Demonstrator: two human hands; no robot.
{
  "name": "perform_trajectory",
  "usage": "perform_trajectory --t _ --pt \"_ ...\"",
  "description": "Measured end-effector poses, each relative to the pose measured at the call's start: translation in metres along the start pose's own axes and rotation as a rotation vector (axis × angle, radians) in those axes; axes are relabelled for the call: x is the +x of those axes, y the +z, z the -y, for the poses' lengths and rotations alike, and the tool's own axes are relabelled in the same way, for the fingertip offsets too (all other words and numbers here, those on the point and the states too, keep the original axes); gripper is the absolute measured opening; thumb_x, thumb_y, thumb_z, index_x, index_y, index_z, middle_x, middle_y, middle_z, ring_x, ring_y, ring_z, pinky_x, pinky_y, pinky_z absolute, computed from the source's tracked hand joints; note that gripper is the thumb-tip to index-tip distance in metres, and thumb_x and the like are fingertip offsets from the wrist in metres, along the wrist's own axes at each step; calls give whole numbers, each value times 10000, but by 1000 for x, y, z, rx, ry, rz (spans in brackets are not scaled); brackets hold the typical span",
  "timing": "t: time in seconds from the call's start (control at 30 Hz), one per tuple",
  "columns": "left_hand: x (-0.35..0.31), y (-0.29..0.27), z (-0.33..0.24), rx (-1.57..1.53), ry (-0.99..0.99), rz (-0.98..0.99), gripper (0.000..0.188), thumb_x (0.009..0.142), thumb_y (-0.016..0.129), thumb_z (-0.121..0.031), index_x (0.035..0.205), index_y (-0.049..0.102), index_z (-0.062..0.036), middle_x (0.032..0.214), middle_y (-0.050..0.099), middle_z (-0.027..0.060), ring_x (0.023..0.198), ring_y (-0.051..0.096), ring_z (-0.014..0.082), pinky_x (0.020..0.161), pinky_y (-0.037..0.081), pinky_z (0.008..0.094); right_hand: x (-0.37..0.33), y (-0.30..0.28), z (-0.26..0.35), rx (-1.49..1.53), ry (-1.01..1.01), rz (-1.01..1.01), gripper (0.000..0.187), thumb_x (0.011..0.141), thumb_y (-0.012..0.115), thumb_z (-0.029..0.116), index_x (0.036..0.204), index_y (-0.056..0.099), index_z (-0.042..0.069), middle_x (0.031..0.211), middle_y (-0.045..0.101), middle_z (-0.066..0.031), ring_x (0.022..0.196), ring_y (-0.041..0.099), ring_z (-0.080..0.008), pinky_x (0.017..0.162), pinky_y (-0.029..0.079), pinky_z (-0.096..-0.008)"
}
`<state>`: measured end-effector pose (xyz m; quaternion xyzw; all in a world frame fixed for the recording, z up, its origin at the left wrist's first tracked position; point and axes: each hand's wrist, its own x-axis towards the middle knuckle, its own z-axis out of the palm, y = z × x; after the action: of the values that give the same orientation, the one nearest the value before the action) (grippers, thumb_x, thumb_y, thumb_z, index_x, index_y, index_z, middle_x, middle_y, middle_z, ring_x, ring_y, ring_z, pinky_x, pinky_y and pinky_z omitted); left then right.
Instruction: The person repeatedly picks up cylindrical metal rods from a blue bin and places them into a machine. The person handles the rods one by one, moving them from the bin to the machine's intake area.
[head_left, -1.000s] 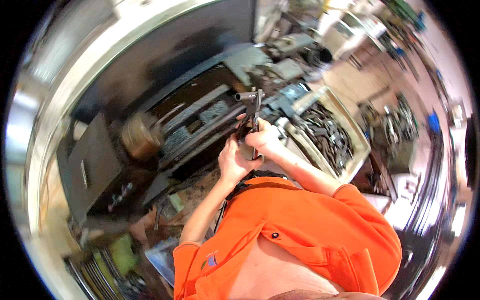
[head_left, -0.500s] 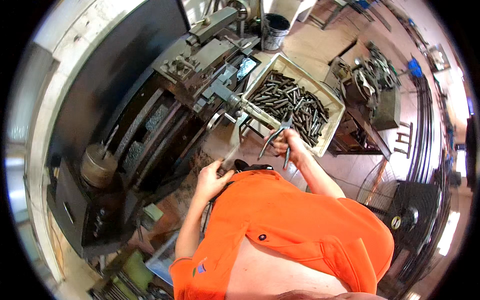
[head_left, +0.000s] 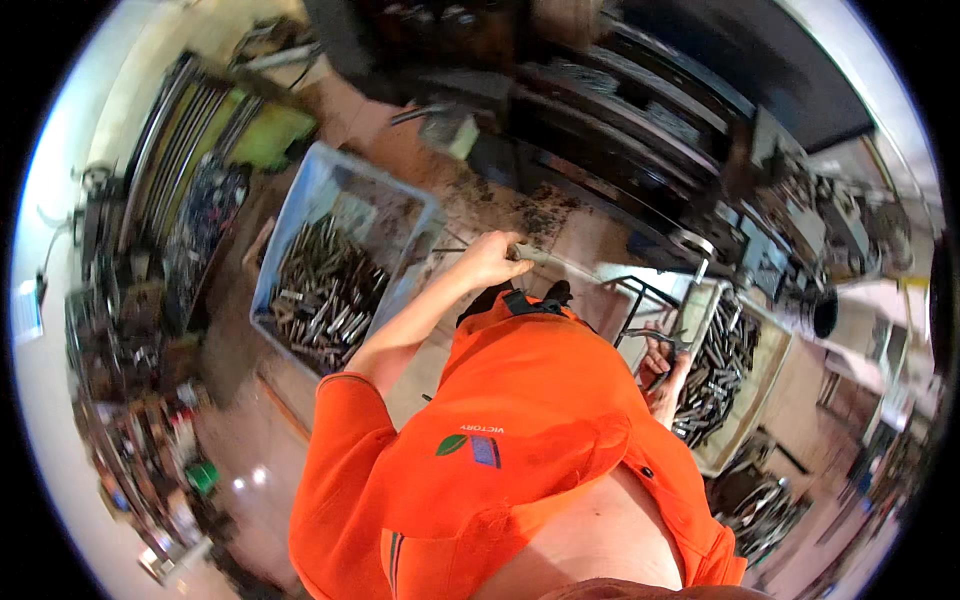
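Note:
My right hand [head_left: 662,362] is closed around a pair of pliers [head_left: 662,338], beside the near edge of a cream tray [head_left: 768,385] full of short metal rods [head_left: 722,362]. Out in front of me, my left hand [head_left: 487,260] is closed, thumb and fingers curled together. A pale, blurred streak shows at its fingertips, but I cannot make out what it holds. To the left of that forearm stands a blue plastic tub [head_left: 277,232] with many metal pieces [head_left: 325,295] heaped in it.
A dark lathe [head_left: 620,130] stretches across the far side, with a round handwheel [head_left: 692,242] sticking out toward me. A dark bucket [head_left: 815,314] stands at the right. Cluttered shelves [head_left: 130,400] line the left, and dark shavings [head_left: 525,210] litter the floor.
My view has swung left, so the blue tub now shows in full and the lathe lies across the top. My left hand has moved away from the lathe toward the tub; the pliers remain in my right.

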<state>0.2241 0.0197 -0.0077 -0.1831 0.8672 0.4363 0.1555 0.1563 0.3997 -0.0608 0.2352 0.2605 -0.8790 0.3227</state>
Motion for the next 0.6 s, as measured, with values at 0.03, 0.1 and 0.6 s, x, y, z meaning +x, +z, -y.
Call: perform_trajectory --t 0.03,0.1,0.6 --pt "-5 -5 9 -30 -21 -5 458 736 656 -305 1007 577 55 825 635 192 734 614 271 653 474 354 12 10 -10 55 81 -124 593 782 514 315 1225 401 -62 1230 473 -206 412 339 -38 407 325 -161" --pt "-27 -23 38 -58 -44 -101 410 745 658 -276 994 586 42 799 637 180 715 609 234 625 467 337 24 37 -30 26 130 -118 595 784 515 319 1230 396 -56 1229 475 -199 415 337 -38 414 324 -160" --pt "-81 -124 342 221 -744 -444 255 705 604 -180 915 645 -41 939 617 204 938 590 323 782 485 406 57 129 -104 -271 350 -129 473 875 327 340 1135 452 -34 1085 528 -204 418 302 -50 395 282 -183"
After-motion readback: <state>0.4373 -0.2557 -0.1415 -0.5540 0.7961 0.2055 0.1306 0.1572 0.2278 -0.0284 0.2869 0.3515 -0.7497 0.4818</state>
